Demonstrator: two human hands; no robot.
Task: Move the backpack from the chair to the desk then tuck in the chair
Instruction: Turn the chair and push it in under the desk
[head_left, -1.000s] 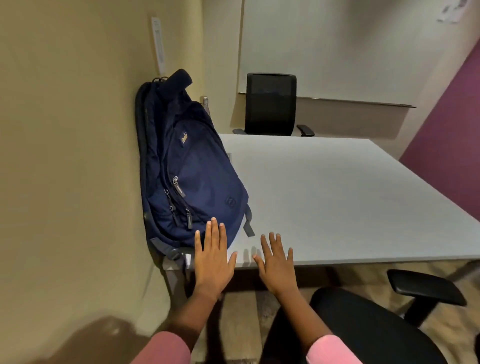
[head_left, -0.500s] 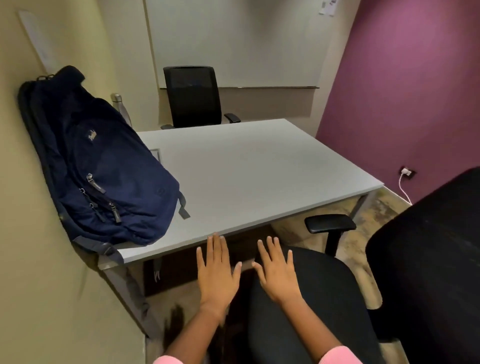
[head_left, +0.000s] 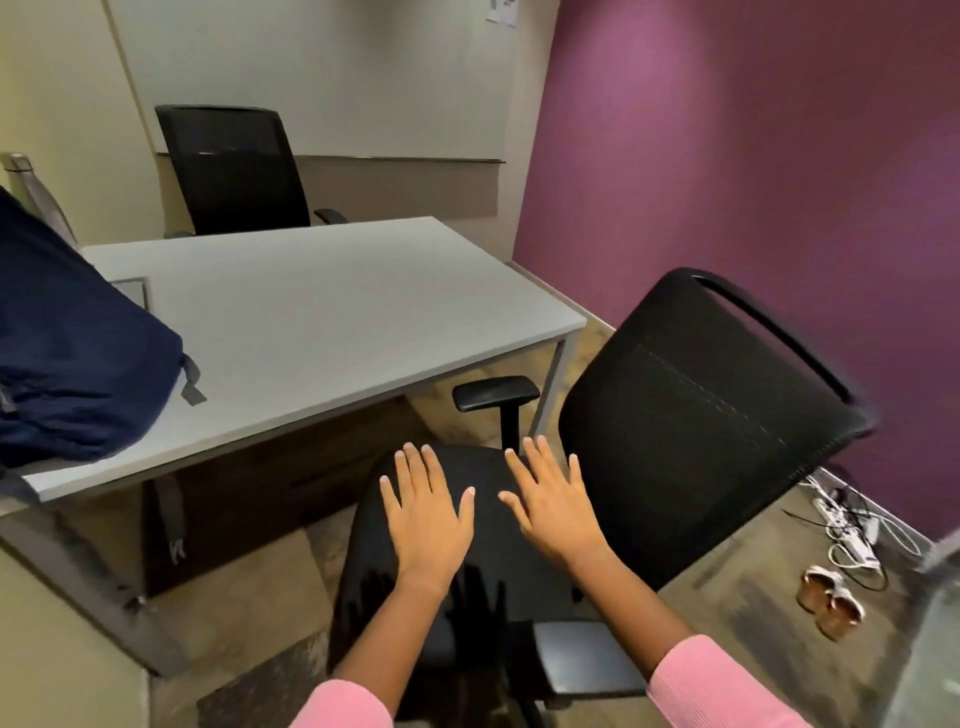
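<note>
The navy backpack (head_left: 78, 358) lies on the left end of the grey desk (head_left: 322, 312), leaning toward the wall and cut off by the frame's edge. A black office chair (head_left: 696, 415) stands in front of the desk's near right corner, its mesh back to the right and its seat turned toward me. My left hand (head_left: 426, 512) hovers flat over the seat with fingers spread. My right hand (head_left: 553, 499) is beside it, also spread, close to the backrest. Neither hand holds anything.
A second black chair (head_left: 234, 166) sits behind the desk's far side. A metal bottle (head_left: 31, 187) stands behind the backpack. The purple wall is on the right. A power strip with cables (head_left: 852, 525) and a pair of sandals (head_left: 831, 603) lie on the floor.
My view has swung right from the backpack to the chair. Both hands have moved off the desk's front edge and now sit over the chair seat.
</note>
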